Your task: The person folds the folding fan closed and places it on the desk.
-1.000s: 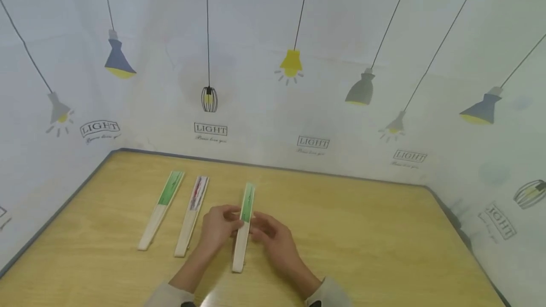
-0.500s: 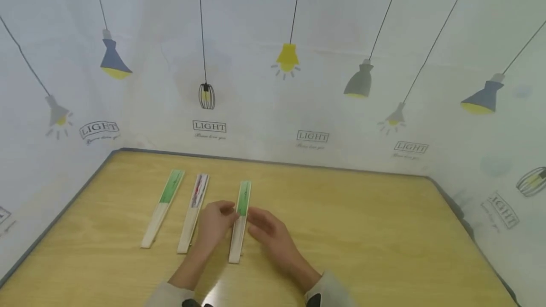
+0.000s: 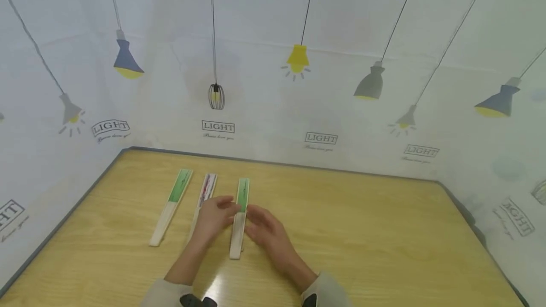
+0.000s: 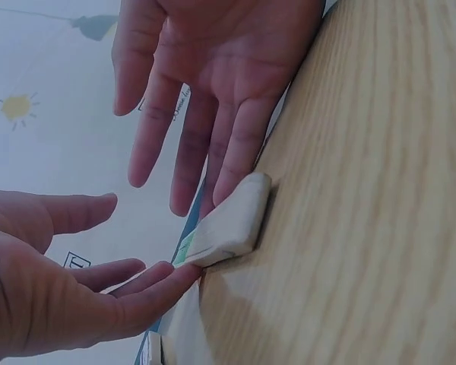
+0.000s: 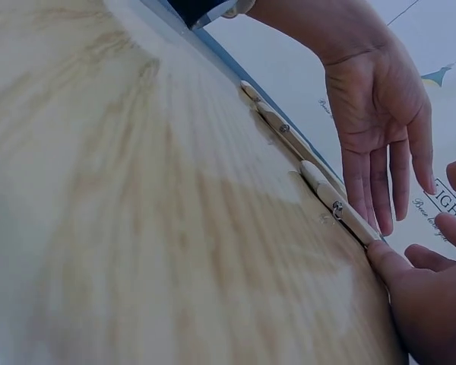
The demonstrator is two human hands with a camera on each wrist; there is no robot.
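A folded hand fan (image 3: 239,235) with a green upper part and cream sticks lies on the table between my two hands. My left hand (image 3: 214,217) is at its left edge, fingers nearly straight, fingertips touching its side. On the opposite edge my right hand (image 3: 269,237) stands with relaxed fingers, fingertips right at the fan. In the left wrist view the fan's cream end (image 4: 239,217) lies flat on the wood. The right wrist view shows a small metal rivet (image 5: 337,207) near that end. Neither hand curls round the fan.
To the left lie a fan with a white, purple and red pattern (image 3: 207,188), partly hidden by my left hand, and another green folded fan (image 3: 170,207), roughly parallel. The wooden table (image 3: 362,236) meets a white curtain (image 3: 256,103) printed with lamps.
Both hands have shifted the green fan slightly leftward and away from me, closer to the patterned one, and it stands a little straighter. My left hand now covers the patterned fan's lower part.
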